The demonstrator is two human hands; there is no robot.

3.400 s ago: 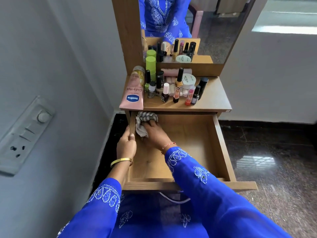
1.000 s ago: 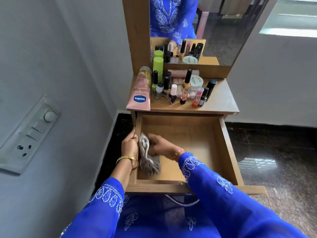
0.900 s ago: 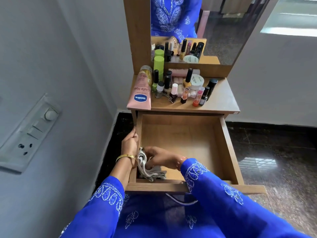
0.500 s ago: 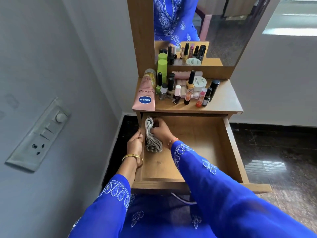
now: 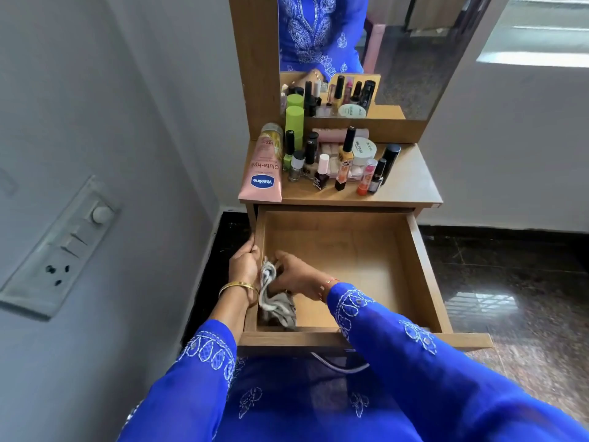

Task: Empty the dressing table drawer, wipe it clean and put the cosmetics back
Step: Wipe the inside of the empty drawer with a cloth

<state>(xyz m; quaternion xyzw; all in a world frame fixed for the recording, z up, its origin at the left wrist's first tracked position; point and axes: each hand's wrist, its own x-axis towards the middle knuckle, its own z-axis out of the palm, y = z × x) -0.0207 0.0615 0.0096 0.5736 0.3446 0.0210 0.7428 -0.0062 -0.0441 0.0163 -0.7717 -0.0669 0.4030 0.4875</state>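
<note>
A: Item one, the drawer (image 5: 424,275)?

B: Wooden, pulled fully out toward the person from under the dressing table top (image 5: 411,186). Its long side runs left to right and the open side faces up. The floor of it shows bare wood apart from the cloth.

A: Item two, the cloth (image 5: 276,306)?

B: Striped grey and white, bunched up, lying in the near left corner of the drawer against the left wall. The bundle's long axis runs roughly front to back along that wall, with its upper end rising between the two hands.

A: Hands?

B: Left hand (image 5: 244,264), with a gold bangle at the wrist, grips the top edge of the drawer's left wall, fingers curled over it. Right hand (image 5: 294,275) is inside the drawer, fingers curled round the cloth, holding it against the left wall. Both sleeves are blue with white embroidery.

A: Item three, the cosmetics?

B: All on the table top, crowded at its left and middle. A pink Vaseline tube (image 5: 263,169) lies flat at the left edge, long axis front to back, cap end pointing at the mirror (image 5: 398,43), crimped end just over the front edge. A green bottle (image 5: 294,122) stands upright behind it. Nail polish bottles (image 5: 322,172), a white jar (image 5: 365,149) and a black tube (image 5: 389,159) stand upright beside them.

A: Surroundings?

B: A switch panel (image 5: 60,247) on the grey wall at left, dark polished floor at right.
</note>
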